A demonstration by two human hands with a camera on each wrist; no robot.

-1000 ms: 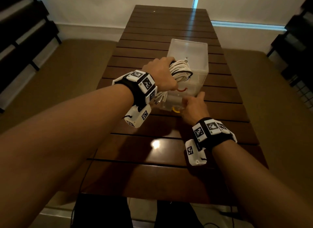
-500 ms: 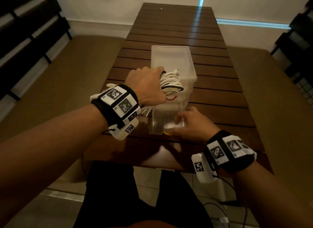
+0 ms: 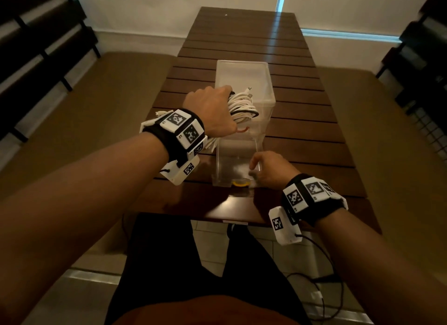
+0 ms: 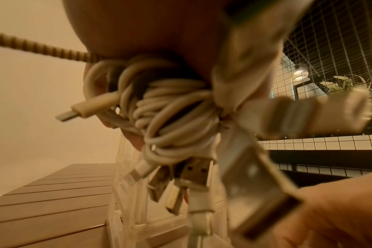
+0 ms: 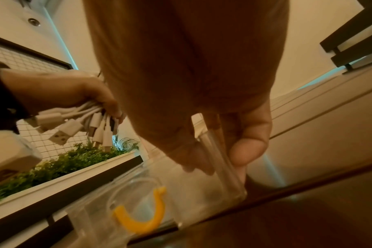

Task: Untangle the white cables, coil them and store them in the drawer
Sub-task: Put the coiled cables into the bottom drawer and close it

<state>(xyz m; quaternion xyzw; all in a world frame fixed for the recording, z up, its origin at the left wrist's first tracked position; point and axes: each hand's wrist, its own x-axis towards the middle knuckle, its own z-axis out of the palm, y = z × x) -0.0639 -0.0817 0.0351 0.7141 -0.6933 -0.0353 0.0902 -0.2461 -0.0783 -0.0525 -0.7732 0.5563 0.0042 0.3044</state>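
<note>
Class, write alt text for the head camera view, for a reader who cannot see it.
A left hand grips coiled white cables above a clear plastic drawer that the right hand holds pulled open, on a dark slatted wooden table.

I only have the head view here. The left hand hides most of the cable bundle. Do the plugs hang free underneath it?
Observer: Yes. In the left wrist view several USB plugs dangle below the coiled white cables, over the clear drawer.
Operator: How is the right hand holding the drawer?
Observer: The right wrist view shows the right hand pinching the drawer's side wall, thumb outside, fingertips inside.
Operator: Is that yellow thing at the front loose?
Observer: It is a yellow U-shaped handle on the drawer's front face.
Operator: Left hand's grip secure?
Observer: The left hand has its fingers curled round the bundle.
</note>
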